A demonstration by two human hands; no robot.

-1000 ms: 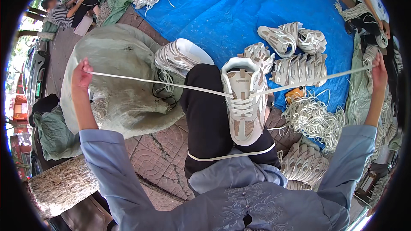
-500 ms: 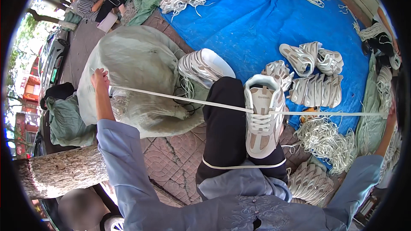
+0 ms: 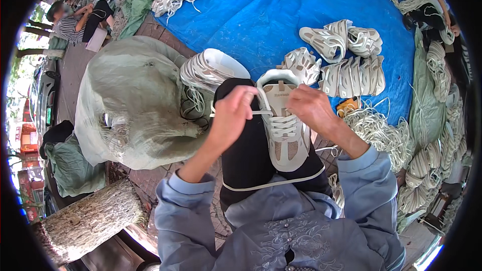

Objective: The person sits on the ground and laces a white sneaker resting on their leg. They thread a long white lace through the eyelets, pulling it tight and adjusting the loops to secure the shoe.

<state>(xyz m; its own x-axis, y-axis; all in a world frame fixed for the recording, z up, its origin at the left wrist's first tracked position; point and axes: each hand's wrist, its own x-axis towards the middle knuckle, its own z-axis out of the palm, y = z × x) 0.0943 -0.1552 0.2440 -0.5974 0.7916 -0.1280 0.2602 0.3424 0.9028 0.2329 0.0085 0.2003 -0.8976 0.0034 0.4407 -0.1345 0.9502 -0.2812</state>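
A beige and white sneaker (image 3: 290,138) lies across my black-trousered thighs, toe toward me, with its laces crossed over the tongue. A flat white shoelace (image 3: 261,113) comes out of its left eyelet row and loops up beside the collar. My left hand (image 3: 235,114) is closed on this lace, just left of the shoe. At the sneaker's upper right edge, by the eyelets, my right hand (image 3: 310,108) has its fingers pinched together; what they hold is hidden behind them. A pale elastic band (image 3: 273,185) runs around my thighs below the toe.
Nested sneaker uppers (image 3: 354,76) lie on the blue tarp (image 3: 261,15). A heap of white laces (image 3: 384,133) is at right. A bulging greyish sack (image 3: 133,100) stands left, near a tree trunk (image 3: 93,221). One person (image 3: 75,22) sits at far left.
My hands were spread far apart with the lace stretched straight across the shoe; both have come in to the sneaker's sides. The view has shifted, moving the surroundings left and up.
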